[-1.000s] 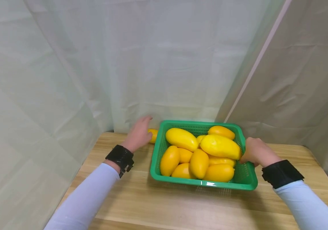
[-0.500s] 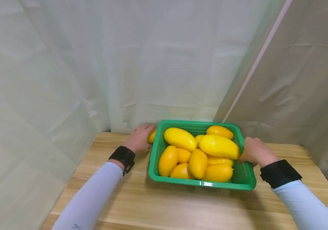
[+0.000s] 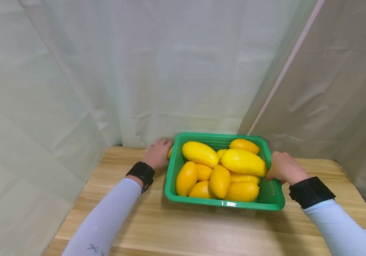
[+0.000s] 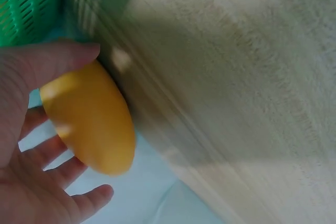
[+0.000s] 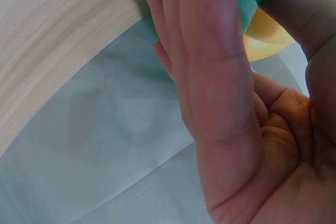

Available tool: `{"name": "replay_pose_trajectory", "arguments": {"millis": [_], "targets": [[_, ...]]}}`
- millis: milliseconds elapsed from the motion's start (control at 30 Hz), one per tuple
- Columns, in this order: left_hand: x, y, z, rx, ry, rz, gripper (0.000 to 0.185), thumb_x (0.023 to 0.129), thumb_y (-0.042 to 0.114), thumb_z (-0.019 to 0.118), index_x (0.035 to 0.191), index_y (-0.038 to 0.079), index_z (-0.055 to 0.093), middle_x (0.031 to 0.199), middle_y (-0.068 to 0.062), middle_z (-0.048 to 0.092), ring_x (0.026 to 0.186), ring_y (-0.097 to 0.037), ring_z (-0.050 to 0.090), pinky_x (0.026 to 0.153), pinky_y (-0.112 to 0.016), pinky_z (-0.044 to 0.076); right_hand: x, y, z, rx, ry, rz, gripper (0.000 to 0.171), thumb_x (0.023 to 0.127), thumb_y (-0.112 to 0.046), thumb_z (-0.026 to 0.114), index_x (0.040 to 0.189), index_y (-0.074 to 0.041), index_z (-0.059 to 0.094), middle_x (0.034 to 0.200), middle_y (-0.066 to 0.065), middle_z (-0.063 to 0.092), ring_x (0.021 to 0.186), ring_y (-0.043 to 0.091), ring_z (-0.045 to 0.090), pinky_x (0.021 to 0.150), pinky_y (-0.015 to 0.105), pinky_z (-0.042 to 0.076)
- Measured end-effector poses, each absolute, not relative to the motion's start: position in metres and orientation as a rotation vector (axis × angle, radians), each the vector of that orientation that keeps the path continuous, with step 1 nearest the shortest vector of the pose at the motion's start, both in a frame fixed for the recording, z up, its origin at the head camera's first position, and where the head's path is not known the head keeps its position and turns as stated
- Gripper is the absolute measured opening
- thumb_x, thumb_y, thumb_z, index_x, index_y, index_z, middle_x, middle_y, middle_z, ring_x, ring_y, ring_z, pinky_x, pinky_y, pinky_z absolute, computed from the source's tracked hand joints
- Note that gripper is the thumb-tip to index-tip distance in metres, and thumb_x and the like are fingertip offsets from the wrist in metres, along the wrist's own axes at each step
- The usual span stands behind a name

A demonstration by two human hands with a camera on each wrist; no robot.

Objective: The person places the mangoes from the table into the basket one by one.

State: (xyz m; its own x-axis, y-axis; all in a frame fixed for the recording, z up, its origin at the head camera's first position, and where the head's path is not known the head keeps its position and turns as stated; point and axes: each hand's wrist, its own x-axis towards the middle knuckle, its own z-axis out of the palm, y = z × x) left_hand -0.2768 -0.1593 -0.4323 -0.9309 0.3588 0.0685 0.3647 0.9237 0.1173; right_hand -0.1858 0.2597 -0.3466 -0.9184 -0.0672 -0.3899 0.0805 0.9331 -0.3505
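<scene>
A green plastic basket full of yellow-orange mangoes stands on the wooden table in the head view. My right hand grips its right rim, thumb on the inner side and fingers outside, and the right wrist view shows a bit of green rim between them. Left of the basket, my left hand holds one loose mango low at the table's back edge. The left wrist view has the thumb across this mango and the other fingers spread behind it. Only a sliver of it shows in the head view.
The wooden table extends in front of the basket and to both sides. A pale sheet hangs close behind the table's back edge, and another covers the left side.
My left hand has come down onto the loose mango, and its fingers now cover most of it. The right hand stays on the basket rim, and the view shifts slightly.
</scene>
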Motion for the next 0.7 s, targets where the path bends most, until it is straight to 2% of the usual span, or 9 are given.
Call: {"name": "replay_pose_trajectory", "arguments": {"millis": [167, 267, 500, 700], "targets": [[-0.273, -0.162, -0.435, -0.507, -3.041, -0.349, 0.063, 0.074, 0.023, 0.071, 0.131, 0.01, 0.048, 0.129, -0.016, 0.048, 0.117, -0.031, 0.047, 0.095, -0.05, 0.043, -0.186, 0.259, -0.348, 0.016, 2.693, -0.505, 0.048, 0.064, -0.015, 0.081, 0.093, 0.007, 0.05, 0.076, 0.015, 0.056, 0.055, 0.018, 0.06, 0.046, 0.028, 0.053], [-0.273, -0.165, -0.439, -0.47, -3.052, -0.451, 0.065, 0.073, 0.016, 0.071, 0.132, 0.009, 0.045, 0.126, -0.018, 0.047, 0.11, -0.03, 0.048, 0.093, -0.046, 0.045, -0.187, 0.259, -0.348, 0.019, 2.695, -0.507, 0.048, 0.063, -0.014, 0.081, 0.094, 0.007, 0.05, 0.077, 0.015, 0.056, 0.056, 0.018, 0.06, 0.046, 0.028, 0.053], [-0.269, -0.171, -0.449, -0.396, -3.07, -0.519, 0.059, 0.08, 0.02, 0.065, 0.133, 0.011, 0.041, 0.115, -0.016, 0.052, 0.096, -0.026, 0.053, 0.081, -0.041, 0.048, -0.189, 0.257, -0.348, 0.022, 2.685, -0.499, 0.049, 0.065, -0.014, 0.08, 0.095, 0.008, 0.049, 0.077, 0.016, 0.055, 0.056, 0.018, 0.06, 0.047, 0.028, 0.053], [-0.263, -0.178, -0.452, -0.33, -3.072, -0.572, 0.046, 0.084, 0.029, 0.062, 0.124, 0.014, 0.046, 0.097, -0.007, 0.055, 0.083, -0.02, 0.053, 0.071, -0.034, 0.045, -0.191, 0.254, -0.35, 0.018, 2.683, -0.499, 0.049, 0.065, -0.014, 0.08, 0.095, 0.008, 0.049, 0.077, 0.015, 0.056, 0.056, 0.018, 0.06, 0.047, 0.028, 0.053]]}}
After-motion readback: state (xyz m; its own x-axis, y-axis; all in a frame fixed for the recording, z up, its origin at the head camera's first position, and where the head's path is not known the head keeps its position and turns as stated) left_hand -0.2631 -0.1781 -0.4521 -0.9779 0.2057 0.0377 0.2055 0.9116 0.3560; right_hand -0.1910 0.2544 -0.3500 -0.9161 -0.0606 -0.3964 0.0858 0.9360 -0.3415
